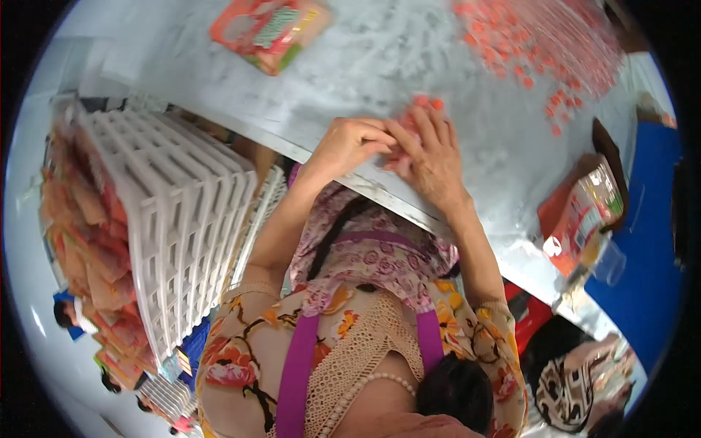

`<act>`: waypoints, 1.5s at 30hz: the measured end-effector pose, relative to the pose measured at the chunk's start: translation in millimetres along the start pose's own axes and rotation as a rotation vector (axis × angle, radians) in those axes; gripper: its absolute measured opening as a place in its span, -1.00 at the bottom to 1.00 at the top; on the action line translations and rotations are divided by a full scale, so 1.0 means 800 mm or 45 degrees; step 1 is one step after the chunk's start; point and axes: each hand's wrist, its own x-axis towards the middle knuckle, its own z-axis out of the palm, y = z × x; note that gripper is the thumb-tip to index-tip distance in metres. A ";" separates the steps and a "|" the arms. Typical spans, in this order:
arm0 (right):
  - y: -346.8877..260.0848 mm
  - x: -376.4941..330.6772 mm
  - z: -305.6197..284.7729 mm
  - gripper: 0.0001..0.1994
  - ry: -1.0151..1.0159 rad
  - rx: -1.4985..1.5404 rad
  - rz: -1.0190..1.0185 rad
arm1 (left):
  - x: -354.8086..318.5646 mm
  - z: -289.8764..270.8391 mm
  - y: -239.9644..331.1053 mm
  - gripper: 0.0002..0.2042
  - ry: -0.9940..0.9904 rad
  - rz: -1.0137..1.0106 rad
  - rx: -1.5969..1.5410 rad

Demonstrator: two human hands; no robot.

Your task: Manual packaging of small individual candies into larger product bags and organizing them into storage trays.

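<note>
Close to the table's near edge, my two hands meet over a small pinkish bundle with orange-red round tips [428,102]. My right hand [437,164] is closed round it, its fingers pointing away from me. The thumb and fingers of my left hand [349,150] are pinched together against the bundle's left side; what lies between them is too small to name. Much of the bundle is hidden under my right fingers. Farther off to the right lies a big heap of thin, clear pinkish sticks [558,33] with orange-red tips, some loose at its edge.
A red and green printed packet [270,33] lies on the grey table [365,58] at the far left. Another packet [580,212] and a clear plastic cup [607,263] are at the right. White slatted crates [182,219] stand left, beside a pile of orange-red packets [87,241].
</note>
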 end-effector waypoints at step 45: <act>-0.012 0.114 0.023 -0.61 -0.170 0.078 0.180 | 0.072 -0.075 -0.024 -0.87 0.043 -0.034 0.276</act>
